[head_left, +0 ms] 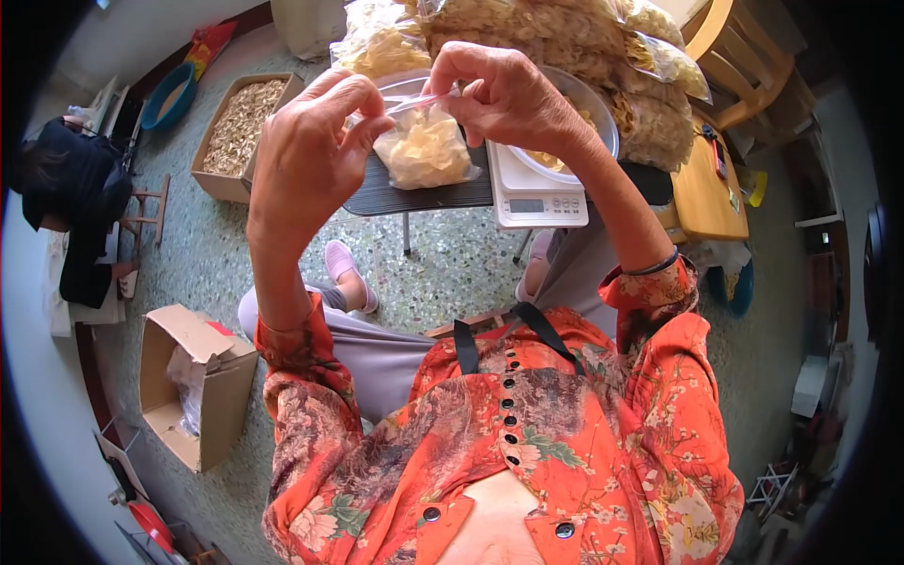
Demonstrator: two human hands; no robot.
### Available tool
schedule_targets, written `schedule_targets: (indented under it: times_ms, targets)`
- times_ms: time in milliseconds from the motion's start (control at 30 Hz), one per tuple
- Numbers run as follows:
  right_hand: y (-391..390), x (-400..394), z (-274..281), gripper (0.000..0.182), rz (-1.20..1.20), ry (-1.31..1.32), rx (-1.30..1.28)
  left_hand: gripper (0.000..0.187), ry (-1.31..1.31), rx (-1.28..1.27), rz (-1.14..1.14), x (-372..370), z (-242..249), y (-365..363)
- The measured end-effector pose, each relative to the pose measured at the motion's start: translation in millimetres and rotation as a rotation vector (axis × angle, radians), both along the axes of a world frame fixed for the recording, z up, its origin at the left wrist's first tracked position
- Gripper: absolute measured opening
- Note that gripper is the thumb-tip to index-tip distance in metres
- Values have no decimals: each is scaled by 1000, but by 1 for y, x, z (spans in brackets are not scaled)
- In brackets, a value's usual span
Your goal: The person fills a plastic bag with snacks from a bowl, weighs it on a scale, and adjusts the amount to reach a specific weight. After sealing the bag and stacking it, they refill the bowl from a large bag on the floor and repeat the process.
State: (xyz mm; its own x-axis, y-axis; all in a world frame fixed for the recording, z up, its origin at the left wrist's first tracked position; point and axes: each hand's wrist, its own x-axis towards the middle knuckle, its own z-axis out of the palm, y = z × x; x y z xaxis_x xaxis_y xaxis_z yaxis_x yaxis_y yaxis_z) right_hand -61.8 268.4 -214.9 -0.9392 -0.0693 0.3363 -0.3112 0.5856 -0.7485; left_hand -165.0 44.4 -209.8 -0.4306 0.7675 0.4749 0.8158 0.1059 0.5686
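Observation:
A small clear zip bag [424, 151] of pale yellowish dried slices rests upright on the dark table [372, 193]. My left hand [315, 141] pinches the bag's pink-edged top at its left end. At the right end of that edge, my right hand [508, 99] has its thumb and fingers closed on the strip. Whether the zip is sealed cannot be made out. Just right of the bag stands a white digital scale [513, 184]; its display is unreadable. On it sits a round pale bowl [614, 141] with more slices, partly hidden by my right wrist.
Large filled plastic bags [650, 122] are heaped behind the table. A carton of dried pieces [247, 127] and an open cardboard box [193, 386] stand on the floor at left. Another person [75, 179] in dark clothes sits far left. A wooden stool [711, 202] is at right.

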Motion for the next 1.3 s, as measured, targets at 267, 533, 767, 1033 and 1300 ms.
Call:
schedule_targets:
  times_ms: [267, 533, 767, 1033, 1300]
  targets:
    - [3, 3, -2, 17, -77, 186, 463, 11, 7, -54, -96, -3, 3, -3]
    - [-8, 3, -4, 26, 76, -58, 454, 11, 120, -40, -163, 7, -3, 5]
    - [-7, 8, -5, 33, 110, -173, 420, 9, 59, -37, -117, 2, 1, 3]
    - [29, 36, 28, 26, -136, 19, -117, 8, 45, -20, -54, 2, 3, 3]
    - [94, 82, 7, 22, -587, -430, 606, 9, -2, 35, -36, 2, 3, 4]
